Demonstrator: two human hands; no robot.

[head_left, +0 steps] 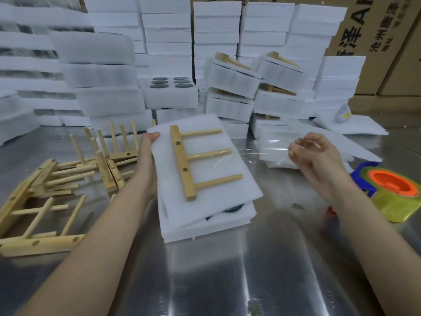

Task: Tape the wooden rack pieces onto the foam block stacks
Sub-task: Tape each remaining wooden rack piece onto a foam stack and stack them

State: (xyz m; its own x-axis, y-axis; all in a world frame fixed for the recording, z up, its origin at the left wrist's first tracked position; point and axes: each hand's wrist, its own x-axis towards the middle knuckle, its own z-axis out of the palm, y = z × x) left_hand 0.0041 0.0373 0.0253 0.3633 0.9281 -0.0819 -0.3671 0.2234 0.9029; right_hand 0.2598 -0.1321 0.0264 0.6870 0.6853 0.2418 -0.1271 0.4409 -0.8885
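**Clear tape stretched, ready to pin the rack piece**

I see the foam block stack (205, 197) at the centre of the steel surface (262, 270), with one wooden rack piece (183, 163) lying flat on its top sheet, spine toward 9 o'clock and three dowels pointing toward 3 o'clock. My left hand (148, 156) clasps the stack's 9 o'clock edge, thumb on top, steadying it. My right hand (319, 156) is out at 3 o'clock, its grip pinching the free end of a strip of clear tape (262, 153) that runs back toward the middle dowel; whether it already sticks there I cannot tell through the glare.

To do this step well, I judge the strip should stay taut and level, cross the dowels rather than the spine, and come down onto foam on both sides so it wraps the edge. The left hand should press until the tape bites, since the piece looks free to slide.

The tape dispenser (396, 190) rests at 4 o'clock, and loose rack pieces (68, 179) lie heaped at 9 o'clock. Finished stacks (232, 87) sit at 12 o'clock.
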